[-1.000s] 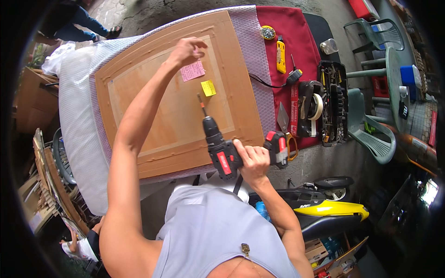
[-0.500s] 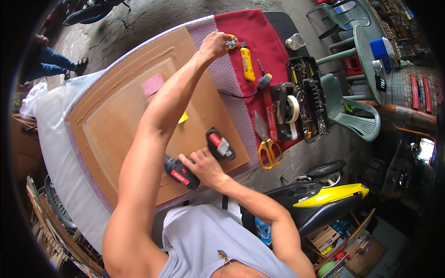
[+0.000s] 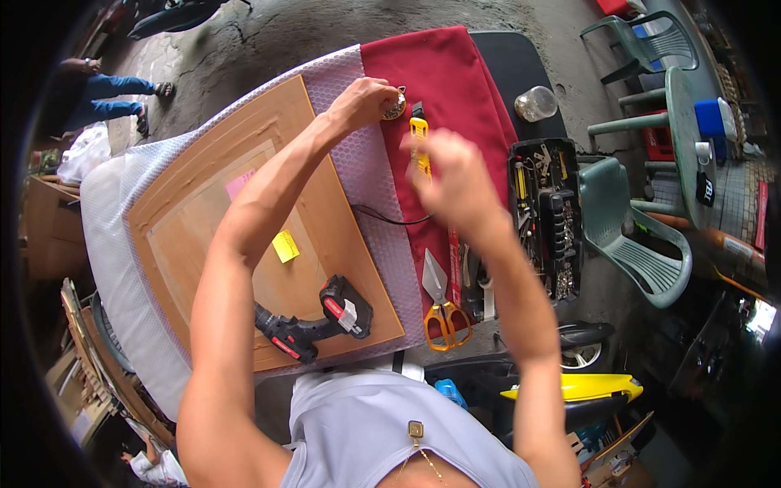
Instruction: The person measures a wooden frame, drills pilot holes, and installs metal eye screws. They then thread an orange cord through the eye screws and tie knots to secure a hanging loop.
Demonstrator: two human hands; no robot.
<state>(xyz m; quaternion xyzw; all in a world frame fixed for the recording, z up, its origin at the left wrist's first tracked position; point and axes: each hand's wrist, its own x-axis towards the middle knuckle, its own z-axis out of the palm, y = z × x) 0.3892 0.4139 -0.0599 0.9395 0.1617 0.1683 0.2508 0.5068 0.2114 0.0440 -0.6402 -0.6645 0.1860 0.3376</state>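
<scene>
This looks like an informal workshop. Clockwise around the middle of the head view, a yellow hand tool (image 3: 420,128) sits just past twelve, green plastic chairs (image 3: 643,264) stand at two and three, and an open black toolbox (image 3: 578,211) full of tools at three. A black-and-yellow motorbike (image 3: 569,388) is at four, scissors (image 3: 435,281) at five, a cordless drill (image 3: 303,332) on a wooden panel (image 3: 325,252) between seven and eight, scrap boards (image 3: 89,350) at eight, cracked concrete floor (image 3: 309,41) at eleven.
</scene>
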